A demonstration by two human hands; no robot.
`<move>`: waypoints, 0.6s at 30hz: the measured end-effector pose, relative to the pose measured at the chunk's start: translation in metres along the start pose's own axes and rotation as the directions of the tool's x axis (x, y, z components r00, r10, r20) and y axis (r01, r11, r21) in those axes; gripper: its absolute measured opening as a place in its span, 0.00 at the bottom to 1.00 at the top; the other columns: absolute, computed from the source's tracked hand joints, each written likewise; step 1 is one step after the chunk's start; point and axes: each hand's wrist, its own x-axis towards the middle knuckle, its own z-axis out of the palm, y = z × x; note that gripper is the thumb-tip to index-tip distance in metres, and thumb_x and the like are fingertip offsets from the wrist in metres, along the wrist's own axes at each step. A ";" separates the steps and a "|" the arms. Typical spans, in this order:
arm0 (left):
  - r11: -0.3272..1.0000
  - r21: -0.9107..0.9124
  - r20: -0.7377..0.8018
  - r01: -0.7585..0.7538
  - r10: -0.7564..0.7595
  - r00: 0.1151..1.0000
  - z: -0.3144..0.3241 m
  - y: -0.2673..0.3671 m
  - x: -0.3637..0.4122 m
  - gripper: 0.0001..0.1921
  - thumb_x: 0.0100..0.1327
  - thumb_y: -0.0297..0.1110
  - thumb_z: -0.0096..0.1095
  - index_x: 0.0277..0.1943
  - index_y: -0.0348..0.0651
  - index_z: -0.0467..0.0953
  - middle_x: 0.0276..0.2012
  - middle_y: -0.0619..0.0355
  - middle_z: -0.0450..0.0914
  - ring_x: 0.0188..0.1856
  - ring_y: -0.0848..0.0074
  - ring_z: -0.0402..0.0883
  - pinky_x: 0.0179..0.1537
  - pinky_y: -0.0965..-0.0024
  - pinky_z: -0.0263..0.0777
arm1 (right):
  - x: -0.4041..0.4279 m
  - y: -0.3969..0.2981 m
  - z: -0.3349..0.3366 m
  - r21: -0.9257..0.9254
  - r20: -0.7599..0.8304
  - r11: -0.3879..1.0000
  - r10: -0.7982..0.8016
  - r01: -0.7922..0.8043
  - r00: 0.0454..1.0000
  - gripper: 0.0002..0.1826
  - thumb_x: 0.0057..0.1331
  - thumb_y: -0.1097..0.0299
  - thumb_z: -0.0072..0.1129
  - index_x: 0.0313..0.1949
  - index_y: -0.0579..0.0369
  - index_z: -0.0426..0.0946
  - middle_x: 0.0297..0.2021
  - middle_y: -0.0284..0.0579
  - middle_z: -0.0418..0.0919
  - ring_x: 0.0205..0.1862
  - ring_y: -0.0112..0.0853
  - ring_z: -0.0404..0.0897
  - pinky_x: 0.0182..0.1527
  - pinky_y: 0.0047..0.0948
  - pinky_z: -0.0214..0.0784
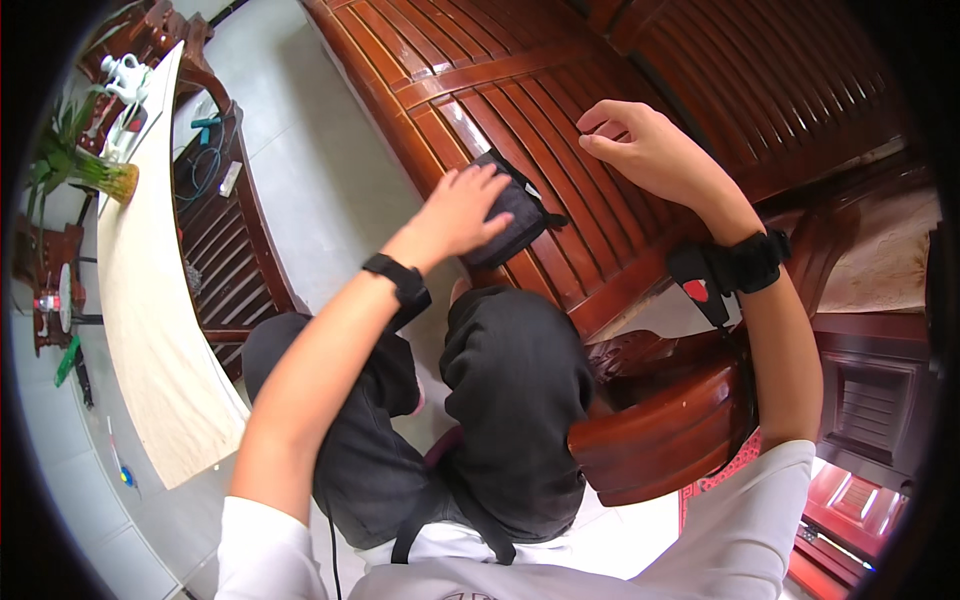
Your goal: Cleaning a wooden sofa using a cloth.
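Observation:
A dark fabric pouch with a small white tag and a short strap lies on the slatted seat of a polished wooden bench, close to its front edge. My left hand rests over the left part of the pouch, fingers spread and not closed around it. My right hand is above the slats, up and to the right of the pouch, apart from it, with fingers curled and nothing visible between them. Each wrist wears a black strap; the right one carries a black device with a red mark.
The bench's curved wooden armrest is right of my knees. At left, a pale tabletop bears a plant in a glass vase and a white ornament. Beneath it, blue cables and a white object lie on a slatted shelf.

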 end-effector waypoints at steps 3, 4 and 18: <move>0.985 0.172 0.005 0.007 -0.008 1.000 0.049 0.010 -0.006 0.33 0.65 0.52 0.49 0.69 0.45 0.57 0.70 0.45 0.52 0.72 0.50 0.47 0.69 0.44 0.39 | 0.004 0.008 0.005 0.064 -0.071 0.995 -0.078 0.083 0.994 0.19 0.59 0.61 0.55 0.43 0.64 0.78 0.36 0.56 0.82 0.37 0.42 0.83 0.42 0.33 0.73; 0.983 0.181 -0.034 -0.012 0.019 0.999 0.054 0.012 0.002 0.33 0.65 0.52 0.48 0.68 0.45 0.58 0.70 0.44 0.54 0.72 0.50 0.48 0.69 0.44 0.38 | 0.003 0.008 0.007 0.084 -0.073 0.992 -0.086 0.092 0.994 0.19 0.59 0.61 0.55 0.43 0.64 0.78 0.36 0.56 0.82 0.36 0.42 0.83 0.41 0.33 0.74; 0.953 0.286 -0.003 0.102 -0.105 0.994 0.070 -0.018 0.090 0.34 0.65 0.55 0.42 0.70 0.46 0.54 0.71 0.42 0.49 0.72 0.47 0.44 0.67 0.38 0.32 | -0.005 -0.001 0.001 -0.424 0.001 0.899 0.127 -0.114 0.992 0.13 0.57 0.63 0.56 0.38 0.56 0.82 0.36 0.53 0.83 0.40 0.43 0.83 0.41 0.35 0.75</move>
